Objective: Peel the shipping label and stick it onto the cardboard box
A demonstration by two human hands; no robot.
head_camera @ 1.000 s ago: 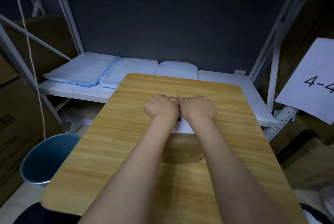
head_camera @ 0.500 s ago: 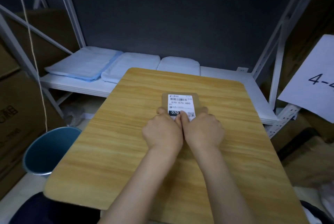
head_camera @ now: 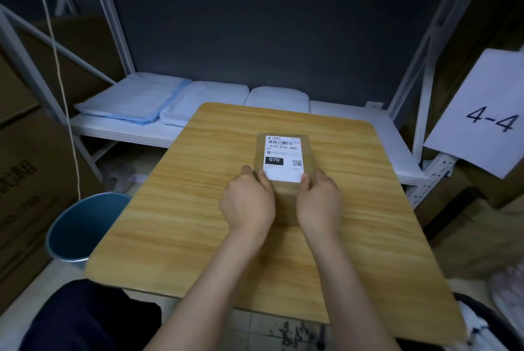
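A small brown cardboard box (head_camera: 309, 152) rests on the wooden table (head_camera: 198, 209), a little past its middle. A white shipping label (head_camera: 283, 157) with a barcode, the code 070-070-A80 and a black 070 block lies flat on the box's top. My left hand (head_camera: 248, 203) grips the box's near left corner, thumb on the label's lower left edge. My right hand (head_camera: 319, 200) grips the near right corner, thumb at the label's lower right edge. The box's near side is partly hidden behind both hands.
A blue bucket (head_camera: 82, 226) stands on the floor left of the table. Behind the table a white metal shelf (head_camera: 354, 112) carries folded pale blue and white cloths (head_camera: 136, 101). A paper sign reading 4-4 (head_camera: 487, 115) hangs at the right. Cardboard cartons (head_camera: 25, 169) stand at the left.
My two hands slid from the far end of the box back toward me over the label, then spread apart to the near corners. The whole label now shows.
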